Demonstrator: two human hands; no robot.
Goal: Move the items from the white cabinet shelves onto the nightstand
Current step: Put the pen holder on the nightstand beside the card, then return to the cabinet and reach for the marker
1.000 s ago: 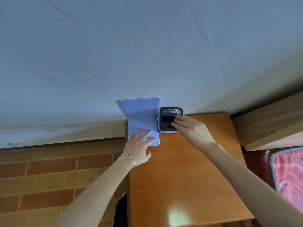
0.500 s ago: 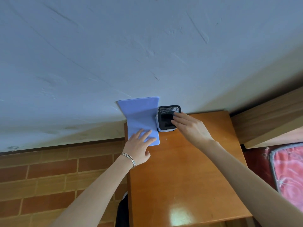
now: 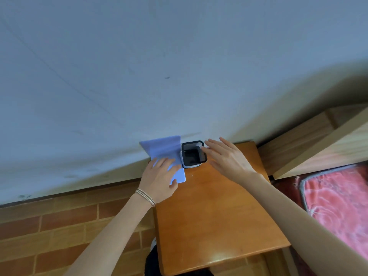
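Right hand (image 3: 229,160) let go of mesh holder (image 3: 192,156); fingers now straight.

Near part of the blue bookend (image 3: 162,149) base is covered by the left hand (image 3: 159,181). Right hand (image 3: 228,159) fingertips are blurred; contact with the mesh pen holder (image 3: 191,158) cannot be told. The pink mattress (image 3: 338,206) is cut off at the right edge.

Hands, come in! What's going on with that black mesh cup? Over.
Left hand flat on blue bookend base. Right hand open, fingertips at black mesh cup rim. Cup upright on nightstand, beside bookend. Nothing in the way.
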